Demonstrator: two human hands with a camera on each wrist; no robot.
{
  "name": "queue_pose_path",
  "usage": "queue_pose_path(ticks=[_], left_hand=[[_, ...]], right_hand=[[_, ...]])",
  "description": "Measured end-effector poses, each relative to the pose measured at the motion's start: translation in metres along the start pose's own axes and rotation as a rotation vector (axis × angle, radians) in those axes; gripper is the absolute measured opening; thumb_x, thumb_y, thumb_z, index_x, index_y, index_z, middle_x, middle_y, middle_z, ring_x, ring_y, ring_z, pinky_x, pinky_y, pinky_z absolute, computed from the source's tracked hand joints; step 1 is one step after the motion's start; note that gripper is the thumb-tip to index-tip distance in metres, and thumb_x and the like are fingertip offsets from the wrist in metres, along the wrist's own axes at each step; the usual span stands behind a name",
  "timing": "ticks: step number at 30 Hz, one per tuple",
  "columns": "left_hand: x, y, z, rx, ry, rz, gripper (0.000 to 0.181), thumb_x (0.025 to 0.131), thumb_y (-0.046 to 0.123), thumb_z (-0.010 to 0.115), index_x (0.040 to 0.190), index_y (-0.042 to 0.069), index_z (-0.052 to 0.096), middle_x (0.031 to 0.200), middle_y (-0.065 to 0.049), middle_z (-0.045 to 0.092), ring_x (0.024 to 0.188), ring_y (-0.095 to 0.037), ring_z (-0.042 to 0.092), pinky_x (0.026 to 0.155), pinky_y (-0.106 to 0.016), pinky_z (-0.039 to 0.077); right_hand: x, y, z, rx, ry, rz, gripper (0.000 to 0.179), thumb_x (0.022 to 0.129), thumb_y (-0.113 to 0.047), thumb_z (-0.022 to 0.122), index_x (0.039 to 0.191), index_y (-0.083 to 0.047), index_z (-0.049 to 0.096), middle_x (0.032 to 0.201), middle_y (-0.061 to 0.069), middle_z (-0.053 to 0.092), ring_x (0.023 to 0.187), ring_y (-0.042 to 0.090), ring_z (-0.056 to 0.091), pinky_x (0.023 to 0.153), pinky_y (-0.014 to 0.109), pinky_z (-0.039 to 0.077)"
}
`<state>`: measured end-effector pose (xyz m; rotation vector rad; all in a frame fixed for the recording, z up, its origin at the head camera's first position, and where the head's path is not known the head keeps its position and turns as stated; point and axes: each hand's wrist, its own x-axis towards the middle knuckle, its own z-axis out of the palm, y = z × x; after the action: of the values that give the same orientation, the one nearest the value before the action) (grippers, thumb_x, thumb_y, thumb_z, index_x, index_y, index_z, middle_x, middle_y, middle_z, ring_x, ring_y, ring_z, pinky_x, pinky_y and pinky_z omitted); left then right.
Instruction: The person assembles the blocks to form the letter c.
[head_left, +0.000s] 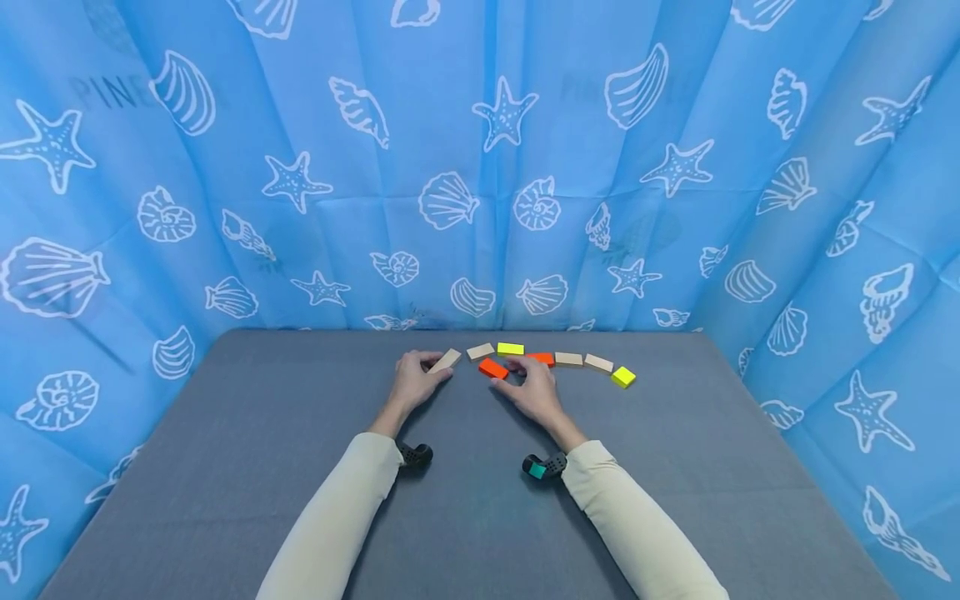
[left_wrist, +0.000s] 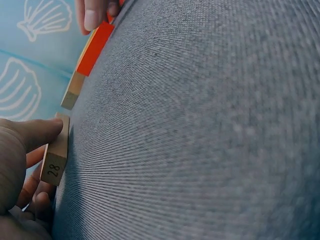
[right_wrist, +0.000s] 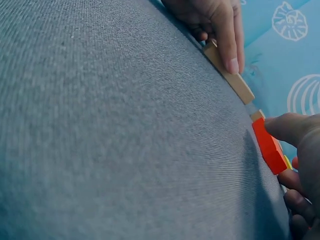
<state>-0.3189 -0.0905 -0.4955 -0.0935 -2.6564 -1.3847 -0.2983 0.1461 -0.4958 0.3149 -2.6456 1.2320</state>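
Observation:
My left hand (head_left: 411, 379) pinches a plain wooden block (head_left: 446, 360) between thumb and fingers, at the left end of a curved row of blocks. In the left wrist view, the number 28 shows on the end of this block (left_wrist: 56, 150). My right hand (head_left: 537, 392) holds an orange-red block (head_left: 492, 368) by its ends, just in front of the row. Seen from the right wrist, the thumb lies against one end of the orange-red block (right_wrist: 269, 147), low over the cloth.
Behind the hands, the row has a wooden block (head_left: 480, 352), a yellow block (head_left: 511, 348), another orange-red block (head_left: 542, 358), two more wooden blocks (head_left: 568, 359) and a yellow block (head_left: 623, 377) at the right. A grey cloth (head_left: 480, 533) covers the table; a blue shell-patterned curtain (head_left: 450, 150) hangs behind.

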Motion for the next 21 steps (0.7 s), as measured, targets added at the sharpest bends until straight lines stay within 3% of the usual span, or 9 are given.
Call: queue_pose_path(ticks=[4, 21], left_hand=[[0.0002, -0.0004, 0.0010, -0.007, 0.007, -0.013, 0.038, 0.090, 0.020, 0.080, 0.123, 0.003, 0.073, 0.105, -0.012, 0.068, 0.092, -0.024, 0.060, 0.083, -0.041, 0.048], [-0.0029, -0.0001, 0.0031, -0.035, 0.021, -0.026, 0.036, 0.091, 0.019, 0.079, 0.122, 0.003, 0.073, 0.112, -0.015, 0.067, 0.098, -0.029, 0.062, 0.086, -0.045, 0.050]], right_hand=[[-0.0005, 0.0000, 0.0016, -0.005, 0.008, 0.009, 0.053, 0.086, -0.027, 0.083, 0.130, -0.001, 0.066, 0.119, 0.015, 0.069, 0.113, 0.032, 0.059, 0.107, 0.058, 0.028], [0.0028, -0.0003, 0.0052, -0.046, 0.016, 0.064, 0.051, 0.085, -0.030, 0.084, 0.127, -0.004, 0.070, 0.122, 0.012, 0.070, 0.115, 0.031, 0.057, 0.104, 0.056, 0.029]])
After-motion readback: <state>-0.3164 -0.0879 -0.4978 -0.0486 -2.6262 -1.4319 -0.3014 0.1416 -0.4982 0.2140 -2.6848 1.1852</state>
